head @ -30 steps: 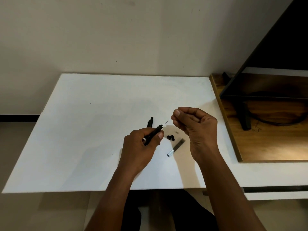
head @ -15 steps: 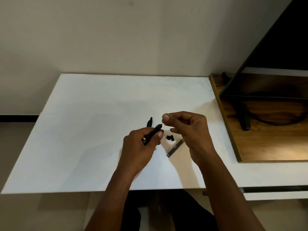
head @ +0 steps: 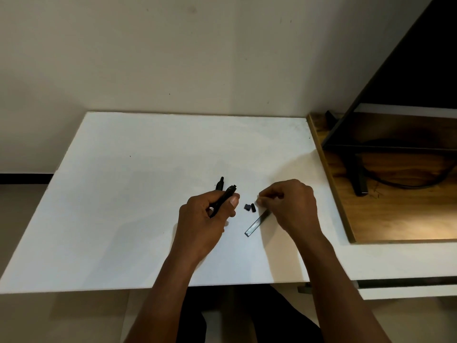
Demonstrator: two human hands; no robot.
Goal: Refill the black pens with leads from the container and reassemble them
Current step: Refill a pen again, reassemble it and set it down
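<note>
Second black pen (head: pixel 220 183) lying on white table (head: pixel 123 194), seemingly not yet refilled. Left hand (head: pixel 205 219) closed around open pen (head: pixel 223 199), cap end up. Two small caps (head: pixel 249 207) loose beside lead container (head: pixel 257 222). Right hand (head: pixel 289 204), lowered from pen mouth toward caps, fingertips pinched; contents impossible to tell. Lead no longer visible, probably inserted.

right hand (head: pixel 290 204) dropped from pen (head: pixel 223 199) tip to lead container (head: pixel 257 223), lead gone
</note>
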